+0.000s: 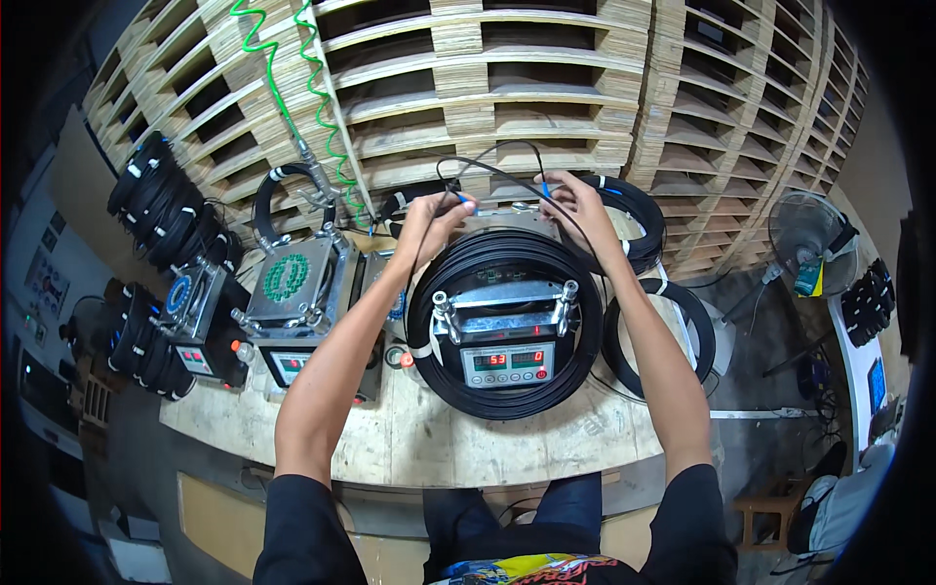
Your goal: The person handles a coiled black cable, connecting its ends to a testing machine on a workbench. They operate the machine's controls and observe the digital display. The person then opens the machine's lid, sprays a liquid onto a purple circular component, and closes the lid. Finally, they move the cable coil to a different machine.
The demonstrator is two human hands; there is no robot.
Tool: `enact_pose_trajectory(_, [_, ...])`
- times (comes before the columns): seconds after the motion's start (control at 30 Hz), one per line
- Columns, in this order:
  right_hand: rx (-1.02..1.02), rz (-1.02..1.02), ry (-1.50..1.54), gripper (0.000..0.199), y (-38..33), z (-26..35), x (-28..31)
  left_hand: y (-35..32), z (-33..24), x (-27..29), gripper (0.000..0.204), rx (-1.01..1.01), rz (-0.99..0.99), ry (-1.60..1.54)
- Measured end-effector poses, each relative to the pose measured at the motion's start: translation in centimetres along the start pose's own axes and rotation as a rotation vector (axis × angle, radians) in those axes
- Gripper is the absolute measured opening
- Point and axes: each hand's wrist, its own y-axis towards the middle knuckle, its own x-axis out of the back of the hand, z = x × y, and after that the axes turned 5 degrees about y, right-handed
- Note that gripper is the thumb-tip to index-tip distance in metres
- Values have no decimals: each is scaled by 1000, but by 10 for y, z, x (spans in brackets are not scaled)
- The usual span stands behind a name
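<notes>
My left hand (pixel 436 222) is closed in a pinch on one end of a black cable, by a blue tip (pixel 462 198). Across from it my right hand (pixel 582 209) pinches another black cable end, also with a blue tip (pixel 545 191). Thin black cable (pixel 487 162) arcs up between the two hands. Below them, a large coil of black cable (pixel 507 403) hangs around the front of a bench machine (pixel 508 363) with a red digital display and metal posts. One white tie (pixel 420 351) wraps the coil's left side.
Two similar machines stand on the left, one with a green ring (pixel 286 279), one with a blue ring (pixel 178 294). More black coils (pixel 697 322) lie at right on the wooden bench (pixel 429 453). Stacked pallets (pixel 487 73) rise behind; green air hoses (pixel 270 73) hang there. A fan (pixel 804 229) stands right.
</notes>
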Motion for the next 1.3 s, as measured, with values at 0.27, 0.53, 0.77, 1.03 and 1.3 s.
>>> enact_pose_trajectory(0.27, [69,-132,-376,21,-23,12,44,-81,-28,77,51,32,-153,585])
enact_pose_trajectory(0.53, [-55,35,-486,39,-94,-3,63,-173,-52,57,73,240,-9,1176])
enact_pose_trajectory(0.77, [100,-72,-376,51,-169,-32,24,-217,13,16,71,202,-99,821])
enact_pose_trajectory(1.03, [-219,-211,48,43,-175,-3,-14,-226,30,14,53,471,-221,-90])
enact_pose_trajectory(1.3, [-59,-326,-304,60,-174,-18,-21,-219,2,-2,55,371,-231,-4])
